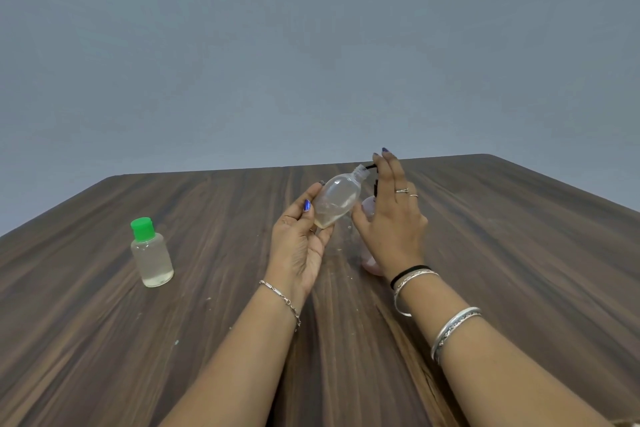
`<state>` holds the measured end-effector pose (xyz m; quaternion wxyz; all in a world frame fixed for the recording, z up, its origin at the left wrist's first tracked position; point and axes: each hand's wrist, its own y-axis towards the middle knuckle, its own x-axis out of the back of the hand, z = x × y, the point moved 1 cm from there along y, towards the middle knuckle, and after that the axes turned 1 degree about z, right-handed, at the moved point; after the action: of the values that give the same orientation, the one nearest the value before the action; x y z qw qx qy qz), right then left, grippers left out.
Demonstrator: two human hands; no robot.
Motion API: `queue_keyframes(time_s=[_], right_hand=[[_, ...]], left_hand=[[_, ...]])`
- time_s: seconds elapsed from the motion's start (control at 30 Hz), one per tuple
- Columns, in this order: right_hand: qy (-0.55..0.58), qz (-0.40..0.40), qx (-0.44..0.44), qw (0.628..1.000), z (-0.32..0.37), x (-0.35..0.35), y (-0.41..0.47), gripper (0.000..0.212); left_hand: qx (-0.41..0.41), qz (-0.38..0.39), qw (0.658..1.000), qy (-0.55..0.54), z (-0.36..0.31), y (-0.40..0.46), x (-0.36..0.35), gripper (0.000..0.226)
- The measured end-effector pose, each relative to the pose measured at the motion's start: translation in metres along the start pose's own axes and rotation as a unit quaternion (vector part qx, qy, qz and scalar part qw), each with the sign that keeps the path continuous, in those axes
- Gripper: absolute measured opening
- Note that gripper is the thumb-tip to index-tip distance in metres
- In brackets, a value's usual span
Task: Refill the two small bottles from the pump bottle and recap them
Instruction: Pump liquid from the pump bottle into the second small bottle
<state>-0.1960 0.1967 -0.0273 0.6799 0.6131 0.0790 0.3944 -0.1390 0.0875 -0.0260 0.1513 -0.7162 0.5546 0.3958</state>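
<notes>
Left hand grips open small bottle tilted under pump bottle spout, mid-table; right hand presses pump w/ straight fingers: keep neck touching spout, press slowly.

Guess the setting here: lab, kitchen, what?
Likely a plain staged recording spot, not a kitchen: a bare wood-grain table against a blank grey wall, with only a green-capped bottle, an open small bottle and a pump bottle.

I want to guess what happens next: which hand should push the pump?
Right hand. Its fingers already rest on the pump bottle, while the left hand holds the open small bottle tilted at the spout.
</notes>
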Motion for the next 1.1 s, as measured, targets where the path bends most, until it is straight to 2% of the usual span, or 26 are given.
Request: queue_keyframes(time_s=[0.1, 0.33, 0.53, 0.87, 1.1], right_hand=[[-0.002, 0.008, 0.001, 1.000, -0.0012, -0.0021, 0.0008, 0.085], [0.013, -0.034, 0.004, 0.999, -0.0010, -0.0004, 0.0027, 0.065], [0.038, -0.040, -0.014, 0.998, 0.0025, 0.0006, 0.0045, 0.060], [-0.003, -0.010, -0.003, 1.000, -0.0005, -0.0004, 0.0013, 0.089], [0.053, -0.021, -0.012, 0.998, 0.0001, 0.0023, 0.0053, 0.063]], left_hand=[[-0.002, 0.000, 1.000, -0.002, -0.0008, 0.0003, -0.0006, 0.024], [-0.001, -0.004, 1.000, -0.005, -0.0008, 0.0001, -0.0009, 0.025], [-0.001, -0.003, 1.000, -0.003, 0.0000, -0.0015, -0.0029, 0.024], [-0.002, -0.005, 1.000, -0.002, -0.0009, 0.0012, -0.0003, 0.024], [-0.002, 0.000, 1.000, 0.002, -0.0002, 0.0001, -0.0003, 0.025]])
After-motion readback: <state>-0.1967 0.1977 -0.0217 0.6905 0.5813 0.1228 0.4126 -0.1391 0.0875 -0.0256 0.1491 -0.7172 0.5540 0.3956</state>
